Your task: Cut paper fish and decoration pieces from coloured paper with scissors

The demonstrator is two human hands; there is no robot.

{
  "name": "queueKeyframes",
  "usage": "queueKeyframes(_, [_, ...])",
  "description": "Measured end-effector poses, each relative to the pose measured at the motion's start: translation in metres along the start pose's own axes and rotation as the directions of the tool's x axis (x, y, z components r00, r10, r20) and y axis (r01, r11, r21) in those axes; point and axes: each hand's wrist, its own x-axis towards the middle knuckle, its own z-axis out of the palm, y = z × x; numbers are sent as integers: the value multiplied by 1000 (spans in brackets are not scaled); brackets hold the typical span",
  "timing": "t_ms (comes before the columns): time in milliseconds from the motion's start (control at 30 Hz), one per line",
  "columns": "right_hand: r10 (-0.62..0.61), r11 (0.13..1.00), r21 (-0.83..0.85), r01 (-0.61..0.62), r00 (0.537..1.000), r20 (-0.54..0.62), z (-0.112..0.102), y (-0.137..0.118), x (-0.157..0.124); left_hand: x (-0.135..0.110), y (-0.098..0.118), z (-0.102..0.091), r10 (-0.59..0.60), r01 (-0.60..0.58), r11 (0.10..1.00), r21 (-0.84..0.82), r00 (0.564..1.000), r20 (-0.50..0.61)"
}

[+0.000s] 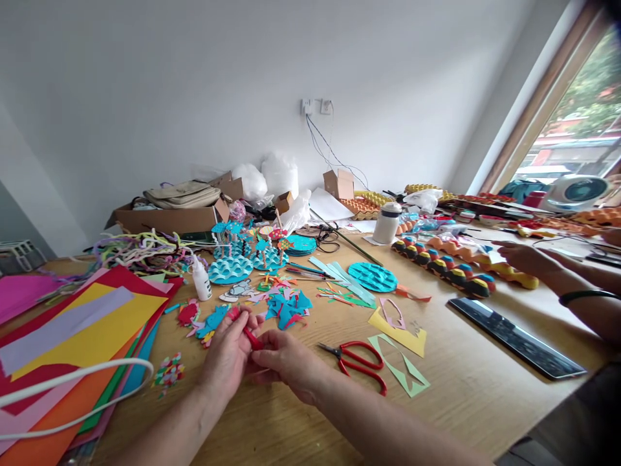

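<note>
Between my two hands, over the front of the table, is a narrow red piece of paper (251, 339) that looks folded or curled. My left hand (230, 346) grips its upper end with bent fingers. The fingertips of my right hand (288, 361) pinch its lower end, and part of it is hidden by the fingers. Just beyond lie blue paper cutouts (286, 307) and a red cutout (188, 313). Red-handled scissors (356, 362) rest to the right of my right hand, near a yellow paper offcut (400, 333) and a green offcut (400, 366).
Coloured sheets (92, 330) are stacked at left, with a white cable loop over them. A glue bottle (200, 278), blue discs (372, 277) and pipe cleaners (140, 249) stand beyond. A phone-like black slab (514, 336) lies right, near another person's hand (526, 255).
</note>
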Motion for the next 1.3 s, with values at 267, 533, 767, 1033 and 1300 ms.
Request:
queueKeyframes(267, [-10,1000,-26,13,993,120,-11,-9,0,-8,4,6,-39,32,997,73,995,89])
queueKeyframes(533, [-66,954,-286,91,993,98,-20,-7,5,-6,5,-1,-110,94,987,127,986,122])
queueKeyframes(767, [-180,766,-628,135,984,-9,-37,-4,12,-8,15,-11,-237,160,860,485,966,101])
queueKeyframes(1033, [-226,537,-829,158,973,39,-39,-14,-4,-2,6,-13,-215,101,789,606,969,119])
queueKeyframes(1300, [-326,295,-949,113,945,11,-80,-47,-23,-5,3,-1,-197,82,806,587,971,135])
